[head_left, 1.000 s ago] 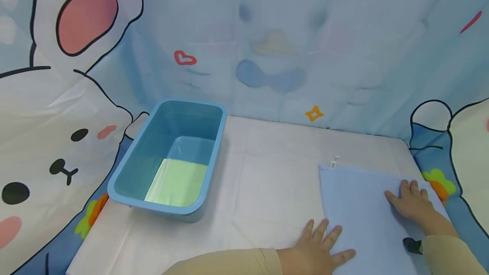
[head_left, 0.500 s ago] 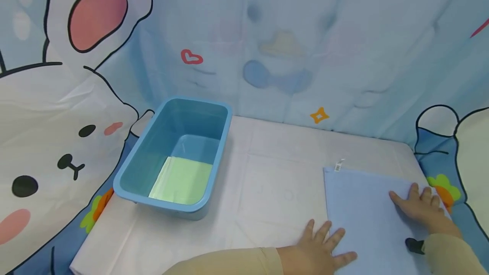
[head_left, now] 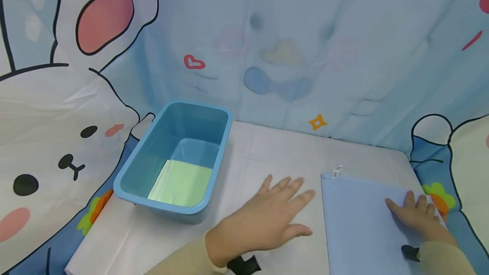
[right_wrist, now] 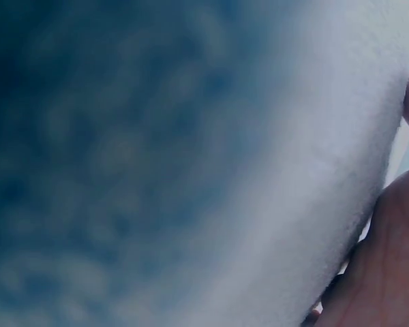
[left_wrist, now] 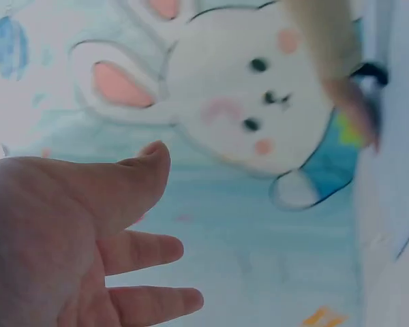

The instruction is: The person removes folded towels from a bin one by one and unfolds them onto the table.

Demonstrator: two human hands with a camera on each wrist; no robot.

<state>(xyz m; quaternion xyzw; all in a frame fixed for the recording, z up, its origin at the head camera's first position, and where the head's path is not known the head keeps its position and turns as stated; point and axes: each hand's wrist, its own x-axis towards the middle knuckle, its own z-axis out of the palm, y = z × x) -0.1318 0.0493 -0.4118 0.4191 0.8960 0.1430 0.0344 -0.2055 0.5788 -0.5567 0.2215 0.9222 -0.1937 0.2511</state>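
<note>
A light blue cloth (head_left: pixel 366 228) lies flat on the near right part of the white table (head_left: pixel 282 152), its far left corner carrying a small white tag (head_left: pixel 336 172). The right hand (head_left: pixel 414 217) rests on the cloth near its right edge, fingers laid flat and pointing toward the far side, holding nothing in a pinch; it simply presses on the fabric. From the right wrist view there is only a blurred stretch of blue-grey fabric close to the lens and a bit of palm (right_wrist: pixel 388 259) at the lower right (too blurred to say more).

The left hand (head_left: pixel 271 220) is off the cloth, just left of its left edge, fingers straight and spread, palm down, gripping nothing. I cannot tell whether it touches the table or hangs a little above it. The left wrist view shows the same open palm (left_wrist: pixel 61 231) with thumb and fingers loose, and the cartoon backdrop beyond it.

To the far left of the hands stands a blue plastic tub (head_left: pixel 131 169), well apart from the blue cloth. Inside it, on the near part of its floor, lies a folded pale green cloth (head_left: pixel 181 183), flat.

Behind and around the table hangs a printed curtain (head_left: pixel 305 46) in pale blue with a large white rabbit (head_left: pixel 49 139) at the left, a small red heart (head_left: pixel 194 62) and an orange star (head_left: pixel 318 122). A tan sleeve (head_left: pixel 179 262) covers the left forearm, with a dark strap (head_left: pixel 242 264) at the wrist.
</note>
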